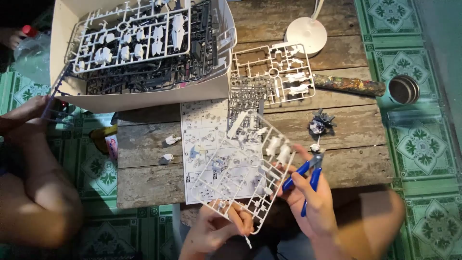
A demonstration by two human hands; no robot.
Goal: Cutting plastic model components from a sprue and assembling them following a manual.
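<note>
White parts frame (240, 161) past table edge (144, 204)

A low table (346, 168) of worn wooden planks stands on a green patterned tile floor (423, 144). A printed instruction sheet (204, 144) lies flat on it, just beyond the left hand's fingers (236, 216). Left of that sheet sit two small white parts (171, 147). Just past the right hand's fingertips (301, 154) rests a small dark assembled piece (320, 123). Farther from the fingers lie a white-and-grey parts frame (272, 74), an open white box (144, 91) full of frames, a round white lamp base (306, 34) and a mottled stick (349, 85).
</note>
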